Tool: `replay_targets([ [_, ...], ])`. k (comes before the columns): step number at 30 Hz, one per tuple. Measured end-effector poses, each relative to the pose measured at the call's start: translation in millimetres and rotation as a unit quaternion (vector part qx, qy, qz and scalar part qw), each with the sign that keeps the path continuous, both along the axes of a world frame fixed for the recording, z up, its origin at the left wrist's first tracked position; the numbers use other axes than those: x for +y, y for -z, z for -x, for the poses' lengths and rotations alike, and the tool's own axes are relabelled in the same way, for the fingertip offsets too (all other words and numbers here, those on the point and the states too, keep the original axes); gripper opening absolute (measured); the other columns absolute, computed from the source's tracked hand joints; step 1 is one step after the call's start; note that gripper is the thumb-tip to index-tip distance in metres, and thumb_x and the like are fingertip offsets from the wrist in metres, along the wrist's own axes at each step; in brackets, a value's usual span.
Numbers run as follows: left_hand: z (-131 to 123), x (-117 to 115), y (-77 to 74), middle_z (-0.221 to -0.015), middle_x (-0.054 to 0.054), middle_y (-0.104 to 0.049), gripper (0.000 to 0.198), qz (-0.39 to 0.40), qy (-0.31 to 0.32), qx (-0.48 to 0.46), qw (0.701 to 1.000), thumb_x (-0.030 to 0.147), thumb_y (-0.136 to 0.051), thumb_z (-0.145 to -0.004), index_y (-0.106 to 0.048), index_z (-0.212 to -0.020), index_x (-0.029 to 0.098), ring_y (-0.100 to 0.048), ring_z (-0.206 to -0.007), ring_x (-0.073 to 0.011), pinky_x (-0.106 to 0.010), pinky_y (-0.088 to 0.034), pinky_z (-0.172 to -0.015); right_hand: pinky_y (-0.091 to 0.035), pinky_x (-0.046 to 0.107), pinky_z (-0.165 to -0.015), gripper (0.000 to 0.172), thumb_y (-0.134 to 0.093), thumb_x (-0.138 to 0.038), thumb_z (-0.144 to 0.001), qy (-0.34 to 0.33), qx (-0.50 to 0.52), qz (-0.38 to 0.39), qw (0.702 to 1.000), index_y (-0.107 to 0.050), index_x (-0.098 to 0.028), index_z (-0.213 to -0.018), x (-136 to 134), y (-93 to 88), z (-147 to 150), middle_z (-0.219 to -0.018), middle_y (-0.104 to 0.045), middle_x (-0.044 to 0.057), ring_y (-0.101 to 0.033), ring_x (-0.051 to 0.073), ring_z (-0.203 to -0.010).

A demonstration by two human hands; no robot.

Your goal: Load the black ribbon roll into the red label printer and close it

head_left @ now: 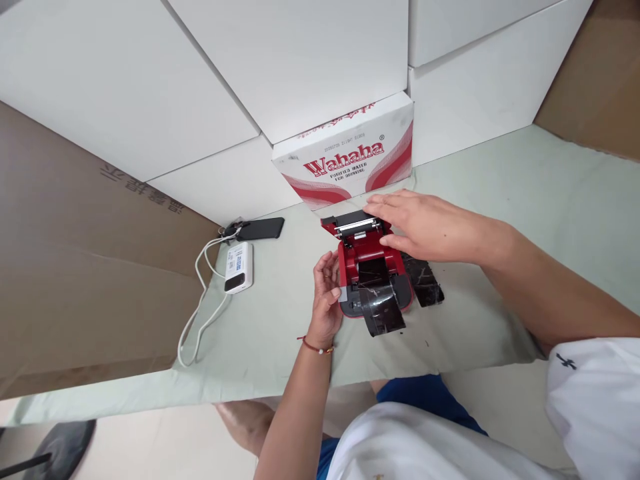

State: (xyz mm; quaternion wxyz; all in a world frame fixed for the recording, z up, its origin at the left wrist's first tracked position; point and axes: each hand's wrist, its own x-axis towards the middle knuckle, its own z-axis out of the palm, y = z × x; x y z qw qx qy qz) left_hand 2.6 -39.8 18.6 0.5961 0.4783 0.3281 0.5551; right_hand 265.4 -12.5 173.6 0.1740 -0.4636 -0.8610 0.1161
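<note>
A small red device (367,257) with an opened lid and a black strip (383,308) trailing from its front sits on the pale green cloth (280,333). My left hand (326,293) is cupped against the device's left side, fingers curled on its edge. My right hand (417,223) lies over the raised lid at the back, fingers stretched flat and the thumb pressing the red body. A second black piece (425,283) lies on the cloth under my right wrist, to the right of the device.
A red-and-white Wahaha box (350,157) stands just behind the device, with white boxes (300,60) stacked behind it. At left lie a black phone (260,229), a white power bank (239,267) and its white cable (197,313). Brown cardboard (75,267) leans at far left.
</note>
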Motion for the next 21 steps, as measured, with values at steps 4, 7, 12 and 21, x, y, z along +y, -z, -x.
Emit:
replay_targets([
  [4, -1, -2, 0.1, -0.168, 0.0, -0.046, 0.085, -0.024, -0.024, -0.025, 0.999, 0.054, -0.083, -0.08, -0.049, -0.157, 0.046, -0.037, -0.161, -0.0338, -0.053, -0.025, -0.136, -0.049, 0.036, -0.079, 0.03, -0.05, -0.03, -0.104, -0.043, -0.088, 0.083, 0.992, -0.076, -0.021, -0.118, -16, -17.0, -3, -0.106, -0.079, 0.009, -0.072, 0.026, -0.095],
  [7, -1, -4, -3.2, -0.171, -0.001, -0.044, 0.066, -0.043, -0.018, -0.017, 0.999, 0.065, -0.072, -0.089, -0.061, -0.149, 0.04, -0.031, -0.165, -0.0346, -0.053, -0.025, -0.137, -0.041, 0.033, -0.068, 0.023, -0.055, -0.026, -0.102, -0.121, -0.164, 0.13, 0.97, -0.077, -0.021, -0.103, -29, -21.8, -1, -0.092, -0.078, 0.007, -0.068, 0.022, -0.078],
  [12, -3, -6, -9.6, -0.163, -0.006, -0.054, 0.052, -0.066, -0.015, 0.022, 0.997, 0.07, -0.053, -0.101, -0.082, -0.108, 0.027, -0.037, -0.162, -0.0343, -0.054, -0.031, -0.134, -0.028, 0.034, -0.059, 0.018, -0.062, -0.018, -0.097, -0.174, -0.276, 0.096, 0.94, -0.072, -0.018, -0.082, -36, -19.4, 14, -0.075, -0.072, 0.007, -0.054, 0.018, -0.06],
  [21, 0, -3, -3.3, -0.161, -0.003, -0.053, 0.034, -0.063, -0.003, 0.027, 0.998, 0.059, -0.078, -0.086, -0.077, -0.101, 0.029, -0.036, -0.162, -0.036, -0.055, -0.03, -0.133, -0.024, 0.033, -0.061, 0.017, -0.064, -0.021, -0.095, -0.154, -0.281, 0.076, 0.944, -0.073, -0.016, -0.08, -25, -19.1, 26, -0.063, -0.066, 0.007, -0.05, 0.017, -0.056],
])
